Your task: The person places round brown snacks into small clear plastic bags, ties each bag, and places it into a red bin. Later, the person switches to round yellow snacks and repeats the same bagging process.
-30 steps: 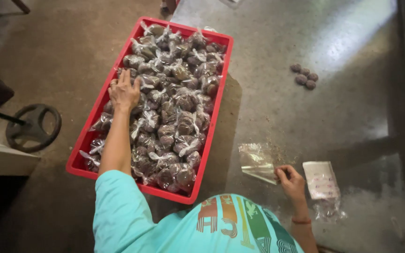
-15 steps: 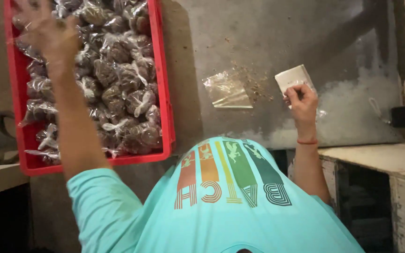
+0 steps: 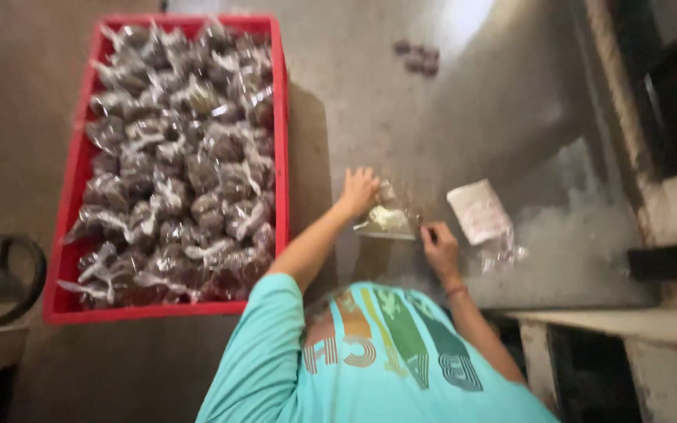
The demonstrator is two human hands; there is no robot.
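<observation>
A: What could go wrong here?

B: The clear plastic bag [image 3: 385, 220] could be pulled askew or let slip. It is pressed only at its far edge by the left hand [image 3: 360, 190], fingers spread flat on it rather than closed around it, so little is gripped. A tug from 1 side would probably slide it across the smooth grey tabletop [image 3: 338, 125].

A: And the right hand [image 3: 439, 245]?

B: It is set at the bag's near right corner, fingers curled together. Whether the film is actually pinched cannot be told; the frame is blurred there. If it is only touched, the bag would likely be lost when lifted.

A: Any other risk?

B: The red crate [image 3: 280, 117] stands just to the left, heaped with small knotted packets [image 3: 174, 172]. It could be knocked by the left elbow, and packets near the rim might be spilled. The flat white packet [image 3: 479, 210] lying to the right, near the right hand but apart from it, could be swept aside as well.

A: How does the bag look?

B: Thin, transparent and crumpled, with a pale patch in the middle; whether that is contents or glare cannot be said. It lies flat on the tabletop between the 2 hands, just right of the crate. A few small dark round lumps [image 3: 418, 56] are seen well apart, near the far edge.
</observation>
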